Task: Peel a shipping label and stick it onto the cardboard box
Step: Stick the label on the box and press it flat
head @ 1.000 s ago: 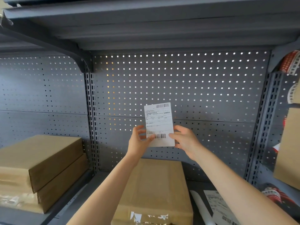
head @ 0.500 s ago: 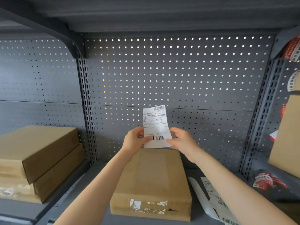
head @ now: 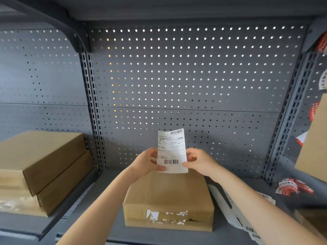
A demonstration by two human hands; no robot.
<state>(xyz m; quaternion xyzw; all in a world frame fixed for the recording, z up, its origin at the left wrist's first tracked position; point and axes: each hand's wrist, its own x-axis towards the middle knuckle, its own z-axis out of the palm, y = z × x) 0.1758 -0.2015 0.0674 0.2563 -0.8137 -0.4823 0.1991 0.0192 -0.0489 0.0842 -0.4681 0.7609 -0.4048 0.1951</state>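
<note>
A white shipping label (head: 171, 149) with two barcodes stands upright in front of me, above the far end of a flat cardboard box (head: 168, 195). My left hand (head: 146, 162) pinches the label's lower left edge. My right hand (head: 199, 160) pinches its lower right edge. The box lies on the grey shelf (head: 109, 184), its near side bearing torn white label remains. The label's back is hidden.
Two stacked cardboard boxes (head: 42, 167) sit on the left shelf. A strip of labels (head: 235, 214) lies right of the box under my right forearm. Another box (head: 313, 144) and red-and-white tape (head: 292, 188) are at the right. A perforated grey panel (head: 177, 76) closes the back.
Both hands have lowered the label toward the box's far end. My view has tilted down, showing more of the box's near side.
</note>
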